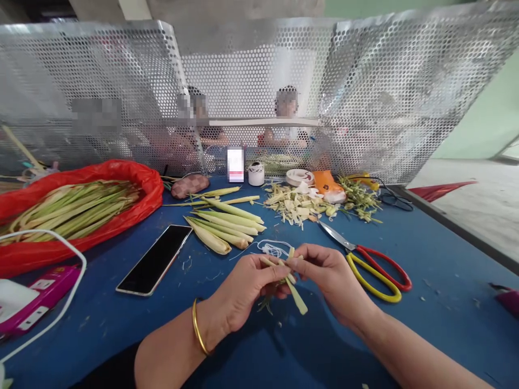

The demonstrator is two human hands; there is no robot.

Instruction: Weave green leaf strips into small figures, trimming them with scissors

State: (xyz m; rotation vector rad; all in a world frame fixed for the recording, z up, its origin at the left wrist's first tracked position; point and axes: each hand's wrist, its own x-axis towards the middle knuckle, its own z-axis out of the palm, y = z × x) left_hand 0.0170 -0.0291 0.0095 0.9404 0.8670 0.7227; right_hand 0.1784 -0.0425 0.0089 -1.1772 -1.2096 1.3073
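Note:
My left hand (254, 281), with a gold bangle at the wrist, is closed around a small bundle of pale green leaf strips (299, 301). Thumb and fingertips of my right hand (324, 267) pinch the same strips close to the left thumb. Part of the bundle is hidden by my fingers. Just beyond the hands lies a loose tangle of white string (273, 249). Scissors (373, 262) with one red and one yellow handle rest to the right. Several pointed pale green leaf bundles (227, 224) lie on the blue table beyond my left hand.
On the left are a red plastic bag (154, 186) of long leaves, a purple power strip (57, 289) and a phone (156, 260). Leaf scraps (292, 202), a tape roll (299, 177) and an orange packet (326, 183) lie behind. Perforated metal panels (251, 70) separate me from people opposite.

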